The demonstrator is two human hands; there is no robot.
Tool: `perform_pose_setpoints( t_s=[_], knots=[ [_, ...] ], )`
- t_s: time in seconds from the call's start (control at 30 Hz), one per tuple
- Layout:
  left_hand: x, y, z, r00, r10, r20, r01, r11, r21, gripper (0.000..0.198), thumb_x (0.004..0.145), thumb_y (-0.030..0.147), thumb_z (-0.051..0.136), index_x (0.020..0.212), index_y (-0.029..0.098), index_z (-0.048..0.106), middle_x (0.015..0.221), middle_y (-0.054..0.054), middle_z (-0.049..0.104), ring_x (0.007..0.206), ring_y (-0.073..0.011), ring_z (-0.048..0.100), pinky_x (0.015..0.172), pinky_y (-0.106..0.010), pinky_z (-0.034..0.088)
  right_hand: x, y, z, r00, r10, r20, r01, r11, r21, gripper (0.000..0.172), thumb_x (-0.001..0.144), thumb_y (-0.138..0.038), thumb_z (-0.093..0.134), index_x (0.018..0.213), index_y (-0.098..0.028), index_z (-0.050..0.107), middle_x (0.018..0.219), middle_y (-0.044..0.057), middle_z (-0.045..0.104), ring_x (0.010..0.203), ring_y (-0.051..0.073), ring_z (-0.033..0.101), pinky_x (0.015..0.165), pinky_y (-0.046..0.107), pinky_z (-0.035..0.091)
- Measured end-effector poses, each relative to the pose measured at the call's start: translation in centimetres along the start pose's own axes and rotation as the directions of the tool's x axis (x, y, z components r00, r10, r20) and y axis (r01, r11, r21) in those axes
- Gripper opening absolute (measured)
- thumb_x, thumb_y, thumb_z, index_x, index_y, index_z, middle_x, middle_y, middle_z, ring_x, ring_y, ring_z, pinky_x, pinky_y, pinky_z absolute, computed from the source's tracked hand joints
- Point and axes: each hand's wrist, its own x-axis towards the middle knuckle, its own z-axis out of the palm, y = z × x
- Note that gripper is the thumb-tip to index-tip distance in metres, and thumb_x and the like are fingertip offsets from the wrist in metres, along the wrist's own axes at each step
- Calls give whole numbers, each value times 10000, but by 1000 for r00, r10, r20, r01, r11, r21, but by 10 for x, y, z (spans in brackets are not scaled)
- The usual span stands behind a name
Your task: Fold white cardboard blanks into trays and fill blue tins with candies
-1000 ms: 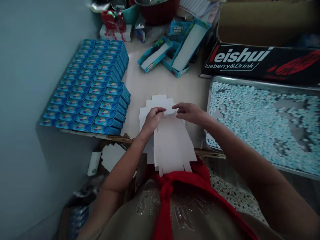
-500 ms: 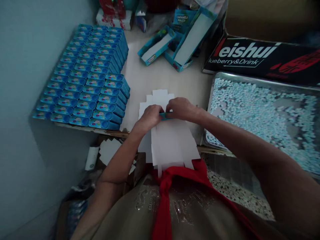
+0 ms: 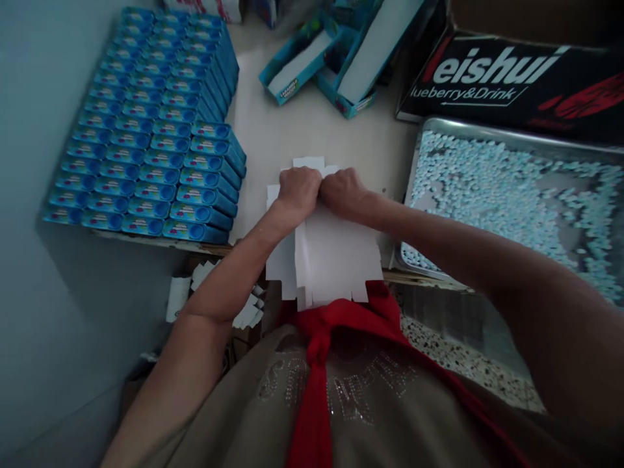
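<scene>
A flat white cardboard box blank [image 3: 341,257], with cut flaps along its edges, lies over the table's front edge and reaches to my waist. Another white blank [image 3: 280,260] shows beneath it on the left. At the far end of the upper blank, my left hand [image 3: 301,190] is closed on the cardboard, knuckles up. My right hand [image 3: 344,193] is closed right beside it, the two touching. Both sets of fingertips are hidden, and so is the part of the cardboard they pinch.
Stacked small blue boxes [image 3: 160,156] stand in rows on the left. Open blue display boxes [image 3: 299,65] lie at the back. On the right, a metal tray [image 3: 414,162] holds many pale blue candies [image 3: 492,195], before a black carton [image 3: 507,91]. A red cloth [image 3: 316,351] is tied at my front.
Both hands have come together and rolled over, knuckles up. The blue strip seen between them is now hidden, and the blank's near end has shifted slightly. The camera view has tilted down.
</scene>
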Motion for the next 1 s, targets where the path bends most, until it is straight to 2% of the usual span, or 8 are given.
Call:
perform_pose_setpoints(
  t_s=[0.13, 0.27, 0.43, 0.53, 0.67, 0.8, 0.9, 1.0],
  knots=[
    [-2, -15, -31, 964, 157, -215, -177, 981, -77, 415, 859, 325, 856, 1234, 209, 721, 1204, -105, 721, 1171, -289, 632, 1007, -413, 495, -2, 33, -33, 973, 228, 22, -226, 971, -75, 303, 986, -245, 632, 1187, -68, 775, 1179, 262, 742, 1186, 417, 672, 974, 500, 491],
    [-61, -54, -47, 897, 50, -440, -123, 982, -140, 285, 928, 333, 798, 1183, 240, 712, 1140, -67, 722, 1095, -257, 645, 1005, -413, 504, -15, 62, -48, 942, 331, 58, -324, 940, -108, 326, 922, -173, 652, 1193, -38, 774, 1238, 281, 725, 1183, 399, 672, 940, 452, 502],
    [-161, -67, -8, 815, -54, -577, -26, 991, -130, 137, 946, 294, 761, 1062, 222, 746, 1099, -89, 747, 1073, -290, 681, 962, -425, 529, -47, 62, -47, 885, 344, 313, -327, 939, -107, 270, 888, -104, 612, 1027, 55, 780, 943, 274, 755, 985, 293, 719, 828, 380, 447],
    [-180, -61, 14, 769, -57, -636, -72, 982, -176, 144, 979, 368, 736, 999, 226, 753, 1033, -80, 754, 1032, -273, 695, 952, -407, 537, -70, 57, -45, 842, 290, 454, -304, 952, -44, 428, 1008, -349, 602, 843, 0, 785, 758, 219, 722, 824, 252, 692, 799, 394, 424],
    [-158, -65, 13, 748, -70, -660, -101, 971, -218, 255, 968, 474, 749, 1034, 228, 751, 1084, -96, 743, 1091, -287, 681, 1000, -428, 523, -80, 63, -40, 929, 350, 117, -338, 934, -111, 607, 943, -652, 687, 1126, -81, 777, 1058, 245, 751, 1017, 353, 679, 867, 443, 434],
    [-144, -62, -2, 743, -13, -669, -143, 974, -177, 346, 942, 522, 771, 1123, 230, 733, 1159, -106, 729, 1133, -297, 672, 1020, -443, 524, -79, 75, -37, 975, 206, -86, -196, 974, 114, 551, 879, -555, 772, 1295, -199, 704, 1227, 169, 731, 1082, 345, 667, 905, 434, 488],
    [-161, -34, -2, 746, 131, -653, -245, 966, -87, 357, 988, 530, 710, 1183, 231, 711, 1177, -95, 739, 1149, -282, 674, 1050, -440, 516, -105, 76, -36, 948, 145, -282, -44, 942, 334, 308, 984, -442, 604, 1176, -231, 719, 1179, 137, 741, 1065, 298, 677, 941, 429, 503],
    [-178, 5, 13, 824, 379, -421, -413, 911, 13, 506, 979, 593, 692, 1287, 192, 677, 1228, -120, 752, 1164, -298, 682, 1041, -444, 530, -149, 70, -24, 923, -109, -368, 263, 879, 399, 246, 986, -380, 583, 1145, -250, 719, 1211, 113, 750, 1147, 284, 679, 1031, 453, 499]
  ],
)
